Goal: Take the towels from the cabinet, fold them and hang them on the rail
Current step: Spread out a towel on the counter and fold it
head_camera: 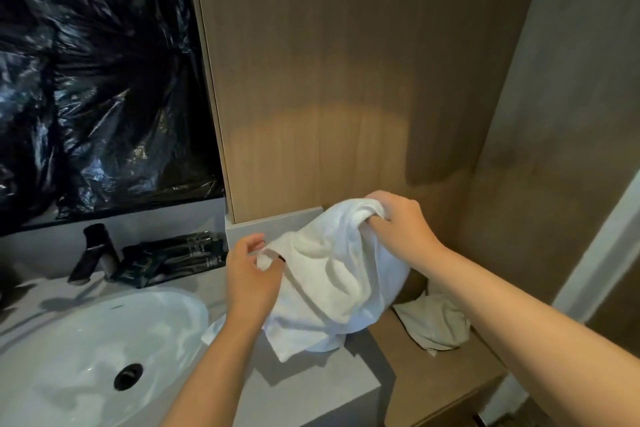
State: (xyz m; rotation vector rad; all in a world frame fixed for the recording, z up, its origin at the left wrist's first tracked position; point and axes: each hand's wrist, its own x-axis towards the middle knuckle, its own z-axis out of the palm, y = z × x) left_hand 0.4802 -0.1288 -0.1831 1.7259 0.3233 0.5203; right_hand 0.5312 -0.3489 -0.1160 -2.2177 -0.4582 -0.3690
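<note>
Holding a white towel (329,274) up over the right end of the grey counter (311,388), just right of the white basin (104,350). Running its long axis on a slant, from the high bunched corner at the upper right, close against the wood-grain panel (329,80), down to the loose end at the lower left. Sagging in soft folds between the two grips, with the lowest flap touching the counter top. Gripping that upper corner in the right hand (398,222), fingers curled tight round a wad of cloth, knuckles facing the camera. Pinching the left edge with the left hand (252,274), thumb and fingertips closing narrowly on a small fold, the other fingers loosely bent. Lying crumpled on the lower wooden shelf (433,374) to the right, beneath the right forearm, a second white towel (433,322), well apart from the held one. Standing behind the basin, a dark tap (93,253), and just beside it dark sachets and boxes (173,260) leaning against the back ledge; printing on them showing only as pale marks, too small and blurred for reading. Covering the wall above the tap, crinkled black plastic sheeting (97,80), catching glints of light.
</note>
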